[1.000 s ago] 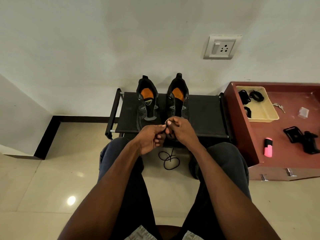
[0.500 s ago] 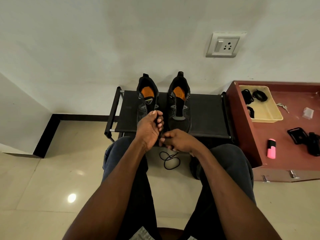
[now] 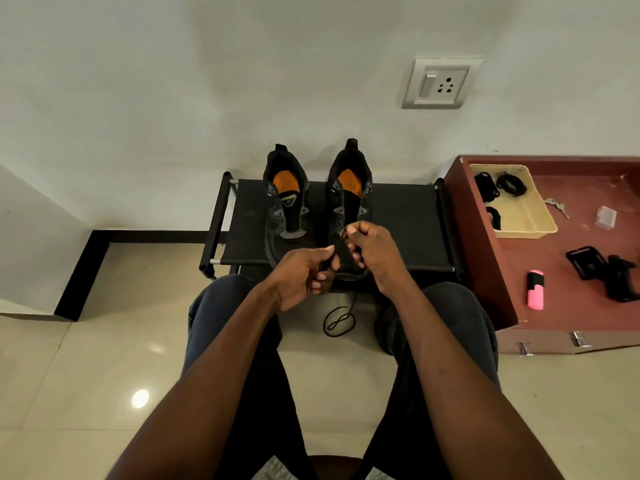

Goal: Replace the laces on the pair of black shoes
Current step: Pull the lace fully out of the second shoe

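Matt black cloth rack [image 3: 408, 216]; glossy tiled floor [image 3: 86, 375]; glossy pink plastic highlighter [image 3: 535, 289]

Shoes [image 3: 317, 199] on rack [image 3: 401, 223]

Two black shoes [image 3: 285, 206] side by side on rack, orange insoles, unlaced; black lace [image 3: 338, 320] coiled on floor.

text: none legible | labels: none | numbers: none
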Action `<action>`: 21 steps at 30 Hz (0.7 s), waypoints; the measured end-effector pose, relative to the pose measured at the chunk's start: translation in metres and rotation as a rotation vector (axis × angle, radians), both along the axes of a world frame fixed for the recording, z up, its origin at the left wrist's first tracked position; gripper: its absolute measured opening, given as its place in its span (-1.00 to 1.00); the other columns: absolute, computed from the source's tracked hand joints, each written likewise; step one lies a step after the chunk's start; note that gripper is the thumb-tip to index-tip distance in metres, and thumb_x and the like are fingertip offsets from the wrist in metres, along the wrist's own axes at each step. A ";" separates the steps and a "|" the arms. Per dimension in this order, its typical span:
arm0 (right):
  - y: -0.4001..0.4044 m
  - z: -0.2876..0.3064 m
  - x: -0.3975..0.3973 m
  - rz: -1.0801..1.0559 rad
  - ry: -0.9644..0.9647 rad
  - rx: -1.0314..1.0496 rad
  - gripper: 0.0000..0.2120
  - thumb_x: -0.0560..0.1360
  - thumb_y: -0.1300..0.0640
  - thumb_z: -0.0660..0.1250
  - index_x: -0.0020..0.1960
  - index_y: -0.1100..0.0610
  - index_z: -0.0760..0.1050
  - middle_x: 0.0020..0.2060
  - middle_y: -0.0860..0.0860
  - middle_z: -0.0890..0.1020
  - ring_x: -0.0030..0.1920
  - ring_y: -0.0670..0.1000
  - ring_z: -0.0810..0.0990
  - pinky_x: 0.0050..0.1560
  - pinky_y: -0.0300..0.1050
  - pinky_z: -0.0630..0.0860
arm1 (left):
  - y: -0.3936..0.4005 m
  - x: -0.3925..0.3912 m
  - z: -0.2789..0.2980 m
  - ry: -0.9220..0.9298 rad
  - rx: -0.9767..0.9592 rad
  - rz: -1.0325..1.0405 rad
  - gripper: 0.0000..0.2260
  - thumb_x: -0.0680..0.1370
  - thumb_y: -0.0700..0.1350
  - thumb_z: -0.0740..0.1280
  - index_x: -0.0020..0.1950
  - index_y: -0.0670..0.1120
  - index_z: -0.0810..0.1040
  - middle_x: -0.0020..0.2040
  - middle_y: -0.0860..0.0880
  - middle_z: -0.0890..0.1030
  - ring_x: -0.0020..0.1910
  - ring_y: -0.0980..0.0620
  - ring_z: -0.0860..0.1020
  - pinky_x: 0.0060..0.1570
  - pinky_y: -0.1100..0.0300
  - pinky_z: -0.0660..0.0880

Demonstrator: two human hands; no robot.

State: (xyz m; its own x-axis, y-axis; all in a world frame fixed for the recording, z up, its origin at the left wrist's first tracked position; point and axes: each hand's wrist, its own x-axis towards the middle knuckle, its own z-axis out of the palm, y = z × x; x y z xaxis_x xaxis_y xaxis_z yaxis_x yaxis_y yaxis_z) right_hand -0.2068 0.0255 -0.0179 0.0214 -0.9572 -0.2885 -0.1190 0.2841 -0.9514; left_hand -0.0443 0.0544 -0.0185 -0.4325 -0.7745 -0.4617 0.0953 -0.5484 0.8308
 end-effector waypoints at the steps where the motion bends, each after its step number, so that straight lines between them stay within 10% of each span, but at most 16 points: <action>1: 0.000 -0.002 0.003 0.034 0.078 0.010 -0.77 0.64 0.21 0.21 -0.16 0.15 0.55 -0.42 0.01 0.47 -0.46 -0.08 0.38 -0.44 -0.21 0.29 | 0.000 0.001 0.002 0.043 0.025 -0.014 -0.68 0.69 -0.03 0.10 -0.16 -0.12 0.48 -0.39 0.00 0.24 -0.43 0.06 0.17 -0.37 0.20 0.14; 8: 0.018 -0.002 0.024 0.485 0.328 0.151 -0.79 0.60 0.28 0.18 -0.14 0.20 0.55 -0.40 0.03 0.51 -0.48 -0.12 0.41 -0.45 -0.29 0.33 | -0.010 0.000 0.004 0.525 0.077 0.368 -0.73 0.69 -0.03 0.08 -0.01 -0.15 0.47 -0.33 -0.01 0.34 -0.41 0.08 0.30 -0.35 0.19 0.29; 13: 0.018 0.010 0.012 0.647 0.210 0.178 -0.78 0.64 0.13 0.25 -0.14 0.13 0.57 -0.43 -0.04 0.47 -0.48 -0.12 0.37 -0.45 -0.29 0.28 | -0.014 -0.004 0.001 0.233 -0.059 0.490 -0.61 0.70 0.10 0.05 0.03 -0.16 0.49 -0.29 -0.02 0.42 -0.33 0.06 0.34 -0.26 0.18 0.34; 21: 0.006 0.012 -0.013 0.169 -0.354 0.045 -0.80 0.66 0.19 0.19 -0.09 0.19 0.52 -0.38 -0.01 0.42 -0.44 -0.08 0.30 -0.44 -0.21 0.17 | -0.005 -0.009 -0.001 -0.290 -0.223 0.180 -0.60 0.70 0.15 0.03 -0.06 -0.06 0.52 -0.31 0.04 0.43 -0.35 0.13 0.34 -0.31 0.21 0.28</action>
State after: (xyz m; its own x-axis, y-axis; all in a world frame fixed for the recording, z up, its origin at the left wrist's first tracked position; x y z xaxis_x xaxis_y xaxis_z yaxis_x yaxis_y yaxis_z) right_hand -0.2196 0.0315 -0.0062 0.2830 -0.9183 -0.2768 0.1654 0.3310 -0.9290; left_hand -0.0538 0.0493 -0.0199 -0.1578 -0.9209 -0.3564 -0.0824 -0.3474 0.9341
